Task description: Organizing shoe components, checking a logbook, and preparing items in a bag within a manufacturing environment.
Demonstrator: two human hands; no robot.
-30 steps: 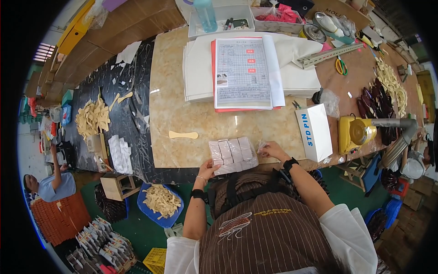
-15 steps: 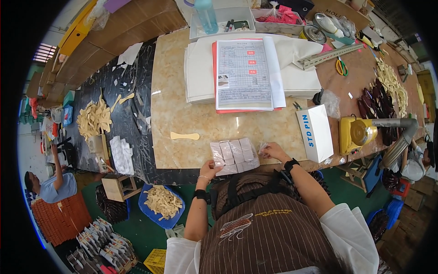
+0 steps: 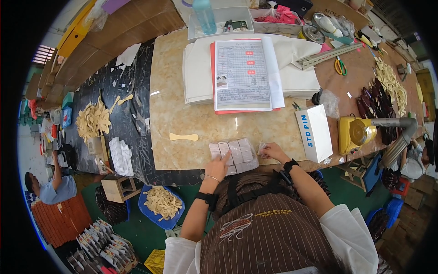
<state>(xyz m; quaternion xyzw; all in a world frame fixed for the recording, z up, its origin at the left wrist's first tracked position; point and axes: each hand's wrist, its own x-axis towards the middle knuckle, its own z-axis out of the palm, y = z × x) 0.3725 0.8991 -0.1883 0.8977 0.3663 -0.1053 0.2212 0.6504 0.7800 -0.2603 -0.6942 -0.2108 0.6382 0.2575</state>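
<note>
A clear plastic bag [image 3: 235, 155] of pale pinkish pieces, packed in rows, lies at the table's front edge before me. My left hand [image 3: 216, 167] is over its left side, index finger stretched out onto the pack; the other fingers are partly hidden. At the bag's right end my right hand [image 3: 273, 152] pinches the loose clear plastic. Beyond the bag, a cream bow-shaped piece [image 3: 184, 136] lies alone on the marbled board [image 3: 171, 109].
Printed sheets [image 3: 242, 68] on a red folder lie over white sheets at the back. To the right stand a white box [image 3: 315, 132] and a yellow machine [image 3: 358, 134] with a grey pipe. Left, cream pieces [image 3: 93, 119] are heaped; a blue basin [image 3: 163, 205] of them sits below.
My left hand has moved from the bag's near left corner up onto its top, its index finger now extended. My right hand stays at the bag's right end.
</note>
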